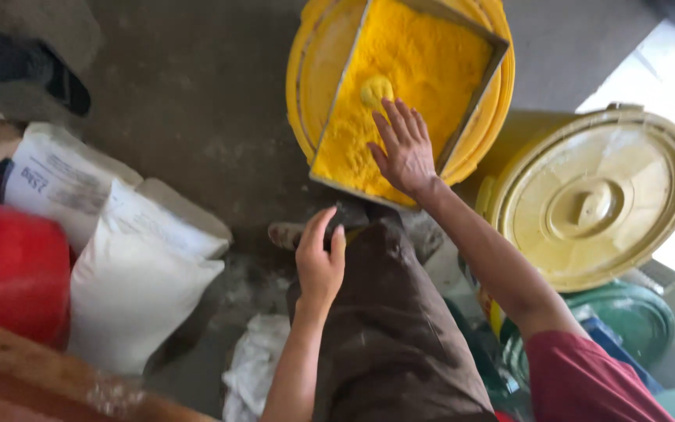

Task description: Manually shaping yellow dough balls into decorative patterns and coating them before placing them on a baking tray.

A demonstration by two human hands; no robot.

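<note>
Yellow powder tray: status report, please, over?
Right hand flat, open on yellow powder in square tray over yellow basin. Left hand resting on knee. Lidded bucket alongside, nothing blocking.

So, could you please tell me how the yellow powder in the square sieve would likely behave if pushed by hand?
The yellow powder looks fine and loose, so it would probably spread under the right hand rather than slide whole. One lump stands up, likely crumbly. It may well dust the fingers.
</note>
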